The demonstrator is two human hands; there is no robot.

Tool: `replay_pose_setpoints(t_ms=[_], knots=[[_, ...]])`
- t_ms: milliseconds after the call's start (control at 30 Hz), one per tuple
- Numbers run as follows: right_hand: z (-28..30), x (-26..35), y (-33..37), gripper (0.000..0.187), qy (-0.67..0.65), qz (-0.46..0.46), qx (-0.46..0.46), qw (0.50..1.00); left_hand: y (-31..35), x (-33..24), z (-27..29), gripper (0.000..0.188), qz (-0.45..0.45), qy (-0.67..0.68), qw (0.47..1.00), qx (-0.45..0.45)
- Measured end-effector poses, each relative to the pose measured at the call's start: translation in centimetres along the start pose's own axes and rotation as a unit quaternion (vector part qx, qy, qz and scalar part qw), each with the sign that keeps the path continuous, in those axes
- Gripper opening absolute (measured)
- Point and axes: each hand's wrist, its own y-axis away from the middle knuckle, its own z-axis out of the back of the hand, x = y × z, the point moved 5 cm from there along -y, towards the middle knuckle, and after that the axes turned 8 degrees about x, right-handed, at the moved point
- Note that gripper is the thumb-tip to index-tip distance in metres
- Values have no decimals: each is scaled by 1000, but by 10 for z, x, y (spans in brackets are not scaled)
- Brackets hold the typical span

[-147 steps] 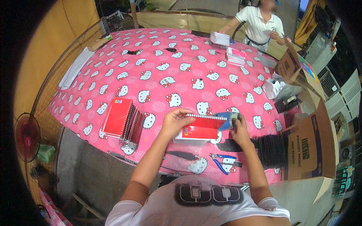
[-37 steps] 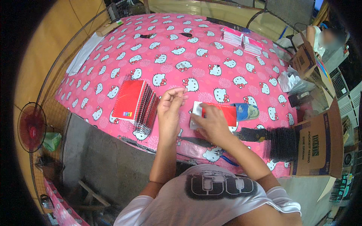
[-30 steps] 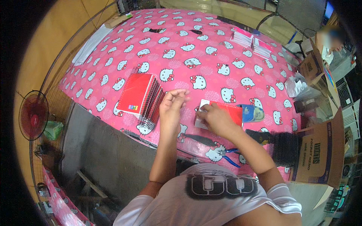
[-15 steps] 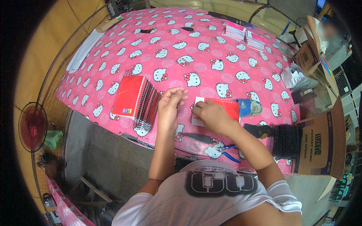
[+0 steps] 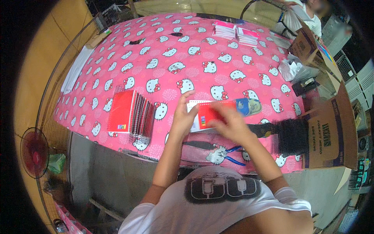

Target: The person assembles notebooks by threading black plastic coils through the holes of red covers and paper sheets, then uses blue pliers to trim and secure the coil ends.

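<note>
A red-covered notebook [image 5: 208, 117] lies in front of me, a white hole-punched page edge showing along its left side. My left hand [image 5: 184, 117] is at that left edge, thumb against the white pages and fingers pointing up beside them. Above the red cover is my right hand [image 5: 233, 125], thumb and fingers apart and somewhat blurred; I cannot tell whether its fingertips touch the cover. To the left, several red spiral notebooks [image 5: 124, 111] stand in a leaning row with black wire coils. A blue and tan slipper-like item [image 5: 248, 107] lies at the notebook's right end.
Blue-handled pliers [image 5: 233, 155] lie near the front edge. Black wire coils [image 5: 289, 137] are piled before an open cardboard box [image 5: 329, 134] at right. Pink-covered pads [image 5: 235, 33] stand at the far side, and a person [image 5: 302, 17] is at the far right. A fan [image 5: 34, 152] stands left.
My right hand has drawn back to the right, its fingers spreading, and the cover's corner label now shows. My left hand has come against the notebook's left edge. The whole view has shifted.
</note>
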Motion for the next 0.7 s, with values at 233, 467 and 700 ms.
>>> replay_pose_setpoints(t_ms=[233, 467, 700], knots=[[10, -89, 40, 32, -466, -195, -113, 856, 3, -32, -14, 44, -143, -114, 979, 95], [-21, -50, 24, 43, -458, -66, -208, 862, 14, -10, -10, 48, -201, -221, 954, 24], [-33, -63, 27, 30, -264, -85, -178, 944, 20, -20, -20, 51, -152, -349, 924, 43]])
